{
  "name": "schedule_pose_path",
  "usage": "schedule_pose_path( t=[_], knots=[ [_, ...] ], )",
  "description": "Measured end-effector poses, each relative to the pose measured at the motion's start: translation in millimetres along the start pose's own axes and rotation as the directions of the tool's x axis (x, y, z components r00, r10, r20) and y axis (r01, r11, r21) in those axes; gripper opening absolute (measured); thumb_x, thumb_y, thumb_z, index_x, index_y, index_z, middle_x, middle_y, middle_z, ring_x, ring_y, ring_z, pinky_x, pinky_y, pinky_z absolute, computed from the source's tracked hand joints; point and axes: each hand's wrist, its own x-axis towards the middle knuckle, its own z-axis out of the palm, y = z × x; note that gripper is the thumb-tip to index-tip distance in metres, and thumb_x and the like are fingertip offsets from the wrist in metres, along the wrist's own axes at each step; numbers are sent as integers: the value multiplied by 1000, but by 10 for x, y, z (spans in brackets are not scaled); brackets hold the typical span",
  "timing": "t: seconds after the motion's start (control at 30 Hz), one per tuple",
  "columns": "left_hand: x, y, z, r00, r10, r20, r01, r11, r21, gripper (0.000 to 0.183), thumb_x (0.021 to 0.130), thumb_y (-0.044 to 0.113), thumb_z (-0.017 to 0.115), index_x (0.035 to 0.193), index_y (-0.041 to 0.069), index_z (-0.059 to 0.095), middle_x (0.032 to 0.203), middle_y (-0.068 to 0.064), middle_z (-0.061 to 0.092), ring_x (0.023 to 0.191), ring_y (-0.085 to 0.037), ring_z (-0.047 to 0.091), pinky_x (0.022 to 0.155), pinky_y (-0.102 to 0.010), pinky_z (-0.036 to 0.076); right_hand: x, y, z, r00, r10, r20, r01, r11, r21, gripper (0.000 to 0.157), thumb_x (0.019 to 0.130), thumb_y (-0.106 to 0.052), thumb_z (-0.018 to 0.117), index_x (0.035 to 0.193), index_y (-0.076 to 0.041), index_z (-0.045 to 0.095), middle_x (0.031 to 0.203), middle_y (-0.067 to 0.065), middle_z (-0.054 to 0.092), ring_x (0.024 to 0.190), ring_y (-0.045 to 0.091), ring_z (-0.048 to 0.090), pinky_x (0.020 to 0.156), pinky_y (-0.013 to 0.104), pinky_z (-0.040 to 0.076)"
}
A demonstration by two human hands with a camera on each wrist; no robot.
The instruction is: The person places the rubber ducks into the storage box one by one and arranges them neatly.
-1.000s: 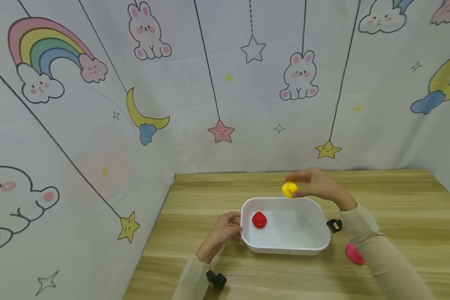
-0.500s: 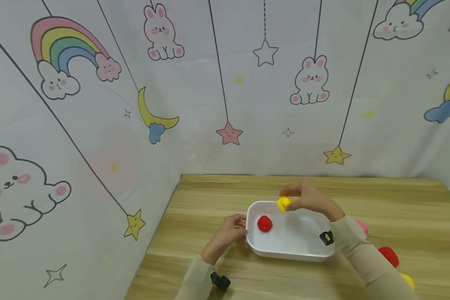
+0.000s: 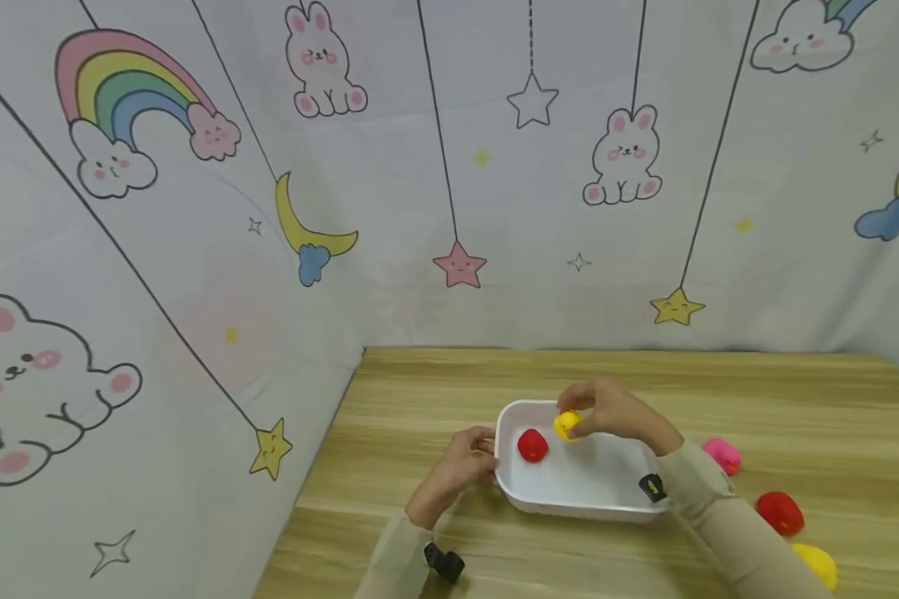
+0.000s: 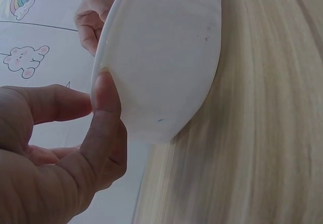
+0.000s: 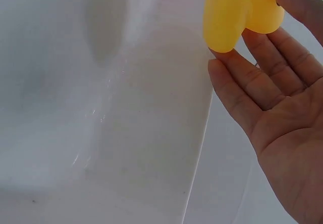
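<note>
A white plastic basin (image 3: pixel 580 509) stands on the wooden table, with a red rubber duck (image 3: pixel 533 446) lying inside at its left. My left hand (image 3: pixel 459 467) pinches the basin's left rim; in the left wrist view a fingertip (image 4: pixel 106 90) lies against the outer wall. Over the inside of the basin, my right hand (image 3: pixel 616 412) holds a yellow rubber duck (image 3: pixel 567 425) between thumb and fingers. The right wrist view shows that yellow duck (image 5: pixel 227 17) at the fingertips, above the white basin wall (image 5: pixel 151 108).
Right of the basin, partly beside the right sleeve, lie a pink duck (image 3: pixel 722 456), a red duck (image 3: pixel 780 512) and a yellow duck (image 3: pixel 817 566). A white cloth printed with cartoons (image 3: pixel 389 166) hangs behind and left of the table (image 3: pixel 389 399).
My right hand has brought the yellow duck from behind the basin's far rim forward and down over its inside. The left hand stays at the rim. The camera view has shifted slightly.
</note>
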Motion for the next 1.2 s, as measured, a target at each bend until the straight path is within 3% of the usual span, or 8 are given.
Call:
schedule_pose_path(
  t=[0.2, 0.3, 0.47, 0.77, 1.2],
  knots=[
    [7, -9, -2, 1000, 0, 3, 0, 1000, -2, 50, 80, -13, 59, 128, -23, 48, 92, -18, 58, 69, -15, 58, 63, -33, 62, -4, 15, 72, 998, 33, 48, -32, 999, -21, 20, 78, -8, 85, 93, -14, 73, 94, -6, 70, 109, 36, 65, 98, 56, 53],
    [2, 2, -4, 1000, -8, 4, 8, 1000, 2, 50, 80, -13, 59, 128, -23, 48, 91, -16, 57, 68, -15, 58, 63, -34, 62, -5, 39, 106, 998, 20, 66, -16, 998, -66, 21, 77, -9, 87, 91, -17, 73, 90, -9, 69, 102, 30, 65, 96, 55, 55],
    [-1, 16, -12, 1000, 5, 8, -5, 1000, 12, 51, 79, -13, 58, 128, -24, 47, 90, -17, 57, 68, -13, 57, 62, -31, 61, 8, 48, 128, 997, 27, 75, -20, 996, -90, 25, 75, -9, 88, 97, -11, 75, 91, -8, 69, 92, 21, 62, 90, 47, 58],
    [0, 4, -4, 1000, -7, 7, 7, 1000, 0, 51, 79, -12, 59, 129, -23, 48, 90, -15, 57, 68, -14, 57, 61, -27, 60, 16, 50, 197, 984, 136, 111, -123, 986, -116, 28, 77, -3, 85, 102, -8, 74, 95, -3, 70, 96, 24, 62, 91, 47, 58],
    [22, 0, 8, 1000, -12, -2, 12, 1000, 6, 50, 80, -13, 59, 128, -23, 48, 91, -18, 58, 67, -13, 57, 62, -32, 61, 21, 46, 226, 987, 122, 105, -107, 985, -139, 34, 77, 0, 84, 108, -4, 72, 99, 1, 71, 90, 21, 62, 85, 40, 60]
  ],
)
